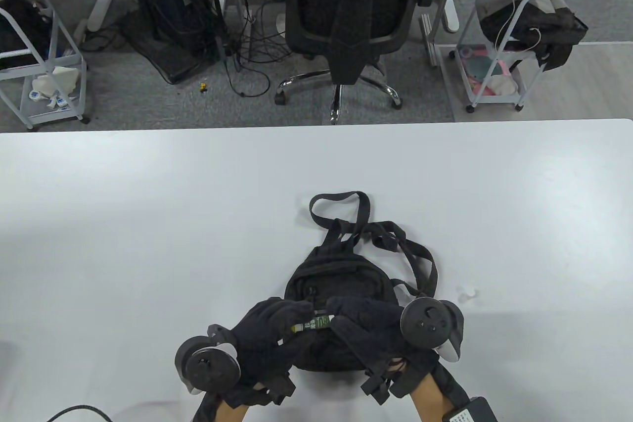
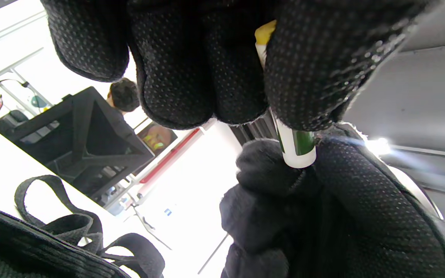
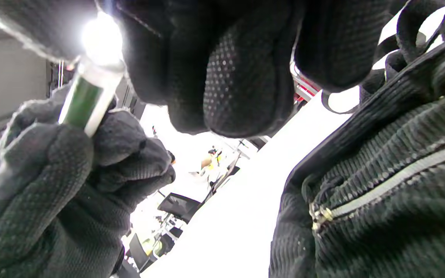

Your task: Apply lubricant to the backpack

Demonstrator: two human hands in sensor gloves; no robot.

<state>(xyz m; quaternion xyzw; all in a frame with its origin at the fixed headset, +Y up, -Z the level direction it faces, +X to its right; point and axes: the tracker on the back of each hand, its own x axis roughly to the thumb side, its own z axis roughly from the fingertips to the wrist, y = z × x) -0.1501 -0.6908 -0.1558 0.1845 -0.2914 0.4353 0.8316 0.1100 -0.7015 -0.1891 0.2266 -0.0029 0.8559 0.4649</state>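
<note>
With the backpack [image 1: 341, 303] flat on the table [image 1: 148, 224] just below, left hand [image 1: 267, 338] and right hand [image 1: 371, 323] both grip the lubricant tube [image 1: 311, 325], likely to uncap it.

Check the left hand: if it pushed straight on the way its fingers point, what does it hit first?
Probably the right hand. The left hand points across the backpack towards it, both gripping the lubricant tube between them. Depth is unclear; it might brush the backpack below.
</note>
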